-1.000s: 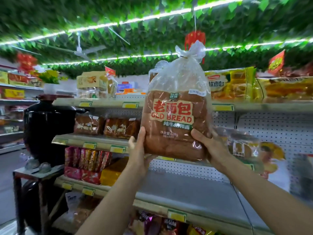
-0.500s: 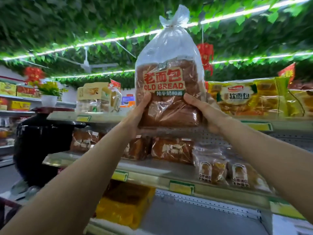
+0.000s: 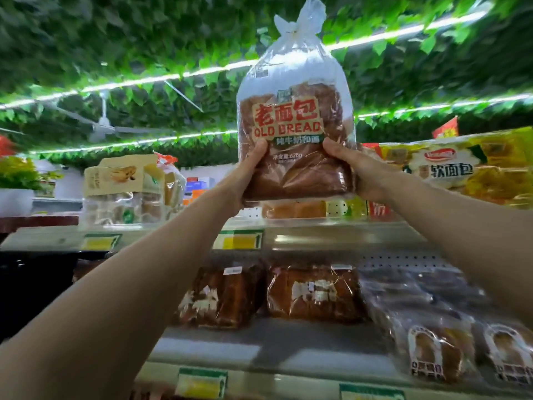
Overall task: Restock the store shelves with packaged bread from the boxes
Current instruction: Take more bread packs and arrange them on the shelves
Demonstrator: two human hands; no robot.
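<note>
Fingers of both hands clamp the bread bag (image 3: 294, 145) — left hand (image 3: 245, 177) on its left edge, right hand (image 3: 362, 171) on its right, thumbs across the front. Bag's upright, held above the top shelf (image 3: 331, 235), w/ knotted top near the leafy ceiling. Behind it: yellow soft-bread packs (image 3: 461, 168) to the right, boxed loaves (image 3: 127, 189) left. Below — dark loaves (image 3: 311, 293) on the middle shelf.
</note>
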